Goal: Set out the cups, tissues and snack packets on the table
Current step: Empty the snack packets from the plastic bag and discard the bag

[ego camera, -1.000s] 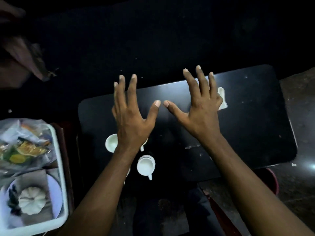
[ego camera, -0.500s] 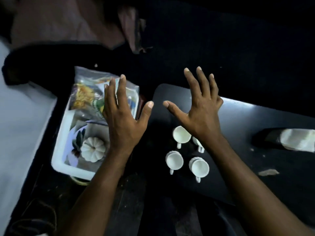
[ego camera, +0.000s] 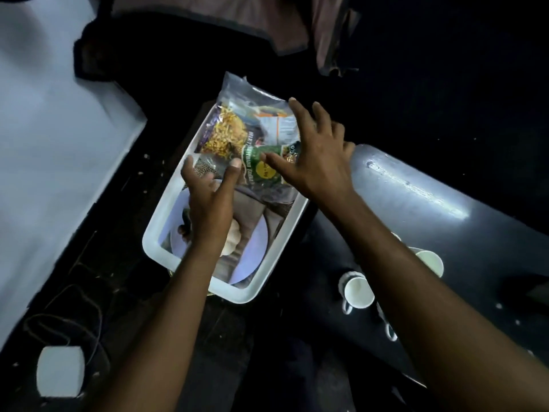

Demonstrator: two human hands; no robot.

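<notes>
A white tray stands left of the black table. In its far half lie snack packets: a clear one with yellow snacks and a green one. My left hand hovers over the tray's middle, fingers spread, holding nothing. My right hand is over the green packet with fingers apart; I cannot tell whether it touches it. White cups stand on the table's near left part, partly hidden by my right forearm.
The tray's near half holds a pale plate with a brown cloth and a white pumpkin-shaped piece. A white block and cables lie on the dark floor at lower left. A white surface fills the left.
My view has swung left from the table to the tray. Both hands have moved from above the table and cups to above the tray and its packets.
</notes>
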